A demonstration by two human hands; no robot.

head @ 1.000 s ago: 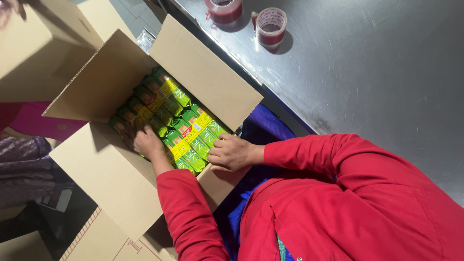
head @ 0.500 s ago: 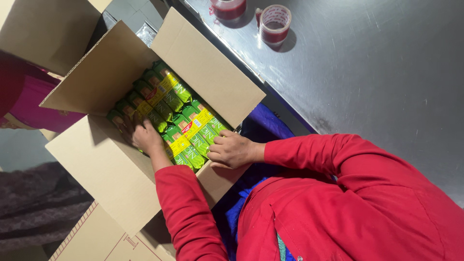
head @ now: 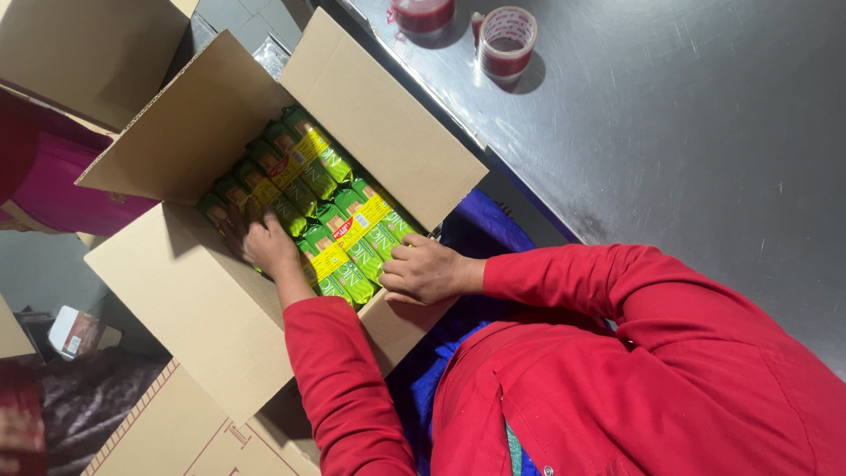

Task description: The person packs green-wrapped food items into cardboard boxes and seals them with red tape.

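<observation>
Pressing into the cardboard carton [head: 220, 300], my left hand [head: 264, 247] and right hand [head: 426, 269] keep flattened fingers on the green biscuit packets [head: 339, 229]; nothing has shifted.

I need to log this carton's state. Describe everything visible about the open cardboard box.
The cardboard box is plain brown corrugated board, open at the top with its flaps spread outward. It sits beside a grey metal table. Inside, green and yellow packets lie in tight rows. The left hand reaches inside onto the packets; the right hand rests at the box's near edge, fingers on the packets.
</observation>
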